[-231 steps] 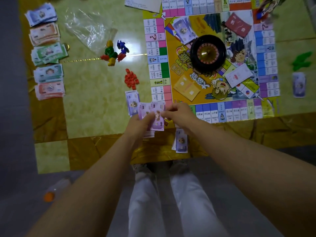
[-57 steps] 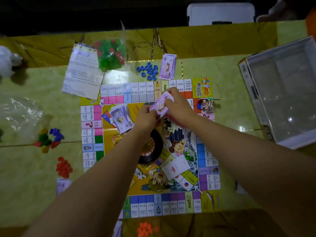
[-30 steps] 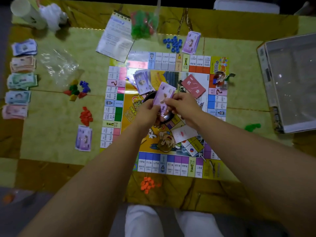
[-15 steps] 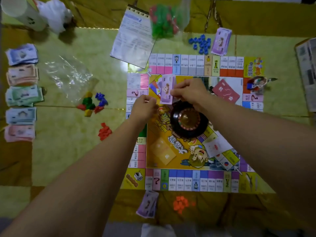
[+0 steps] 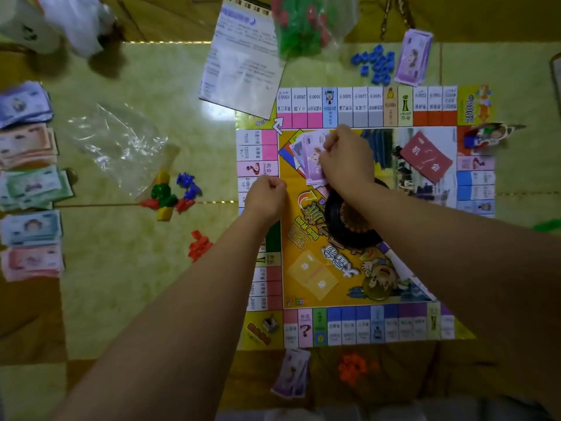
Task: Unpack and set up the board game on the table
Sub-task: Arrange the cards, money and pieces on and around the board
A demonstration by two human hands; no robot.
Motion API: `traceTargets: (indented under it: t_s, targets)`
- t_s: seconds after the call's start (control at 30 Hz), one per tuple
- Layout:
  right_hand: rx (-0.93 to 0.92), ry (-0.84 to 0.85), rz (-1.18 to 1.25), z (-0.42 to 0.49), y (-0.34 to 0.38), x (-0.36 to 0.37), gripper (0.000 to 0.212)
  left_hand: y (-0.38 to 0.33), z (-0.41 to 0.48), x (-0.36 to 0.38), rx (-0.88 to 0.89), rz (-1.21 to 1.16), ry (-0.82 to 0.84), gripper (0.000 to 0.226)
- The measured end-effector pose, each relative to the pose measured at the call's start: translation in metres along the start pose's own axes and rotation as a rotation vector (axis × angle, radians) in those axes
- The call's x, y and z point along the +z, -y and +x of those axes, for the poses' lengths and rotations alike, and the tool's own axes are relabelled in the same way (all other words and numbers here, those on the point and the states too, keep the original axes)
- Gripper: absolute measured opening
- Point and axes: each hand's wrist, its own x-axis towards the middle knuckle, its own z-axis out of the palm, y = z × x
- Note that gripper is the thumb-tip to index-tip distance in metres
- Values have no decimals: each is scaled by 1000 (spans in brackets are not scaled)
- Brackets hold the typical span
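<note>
The game board (image 5: 328,284) lies open on the table. My right hand (image 5: 346,161) holds a purple stack of play money (image 5: 311,156) down on the board's upper left inner corner, fingers curled on it. My left hand (image 5: 265,197) hovers over the board's left edge in a loose fist with nothing in it. A black roulette wheel (image 5: 349,226) sits mid-board, partly hidden by my right forearm. A red card deck (image 5: 426,159) lies on the board's right side.
Several stacks of sorted banknotes (image 5: 28,183) line the left edge. An empty plastic bag (image 5: 118,144), coloured pawns (image 5: 170,196), red houses (image 5: 198,246), blue houses (image 5: 375,65), orange houses (image 5: 352,367), a rules sheet (image 5: 243,62) and further purple money stacks (image 5: 414,57) (image 5: 291,375) surround the board.
My right hand has lowered the purple notes onto the board's inner corner. My left hand has let go of them, pulled back left and curled into a fist.
</note>
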Motion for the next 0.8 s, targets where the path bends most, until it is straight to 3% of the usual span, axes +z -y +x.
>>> traceTargets:
  t_s: [0.1, 0.2, 0.33, 0.4, 0.47, 0.5, 0.7, 0.8]
  targets:
    - [-107, 18, 1, -11, 1, 8, 17, -1, -2, -1, 10, 6, 17, 20]
    - [-77, 132, -20, -16, -5, 19, 27, -1, -6, 0, 9, -8, 28, 23]
    - [-73, 179, -22, -16, -2, 19, 28, -3, -12, -1, 41, -33, 60, 30]
    - [-103, 151, 8, -23, -2, 17, 24, 2, -16, -3, 53, -45, 52, 20]
    - [-142, 121, 61, -39, -3, 17, 20, 14, -25, -7, 69, -14, 8, 5]
    - [-157, 133, 90, -48, -4, 19, 21, 21, -32, -9, 80, 18, -16, 8]
    - [-234, 396, 161, -132, 12, 36, 23, 73, -102, -34, 103, 77, -190, 19]
    - [-280, 516, 188, -180, 35, 57, 24, 114, -135, -63, 62, 228, -327, 16]
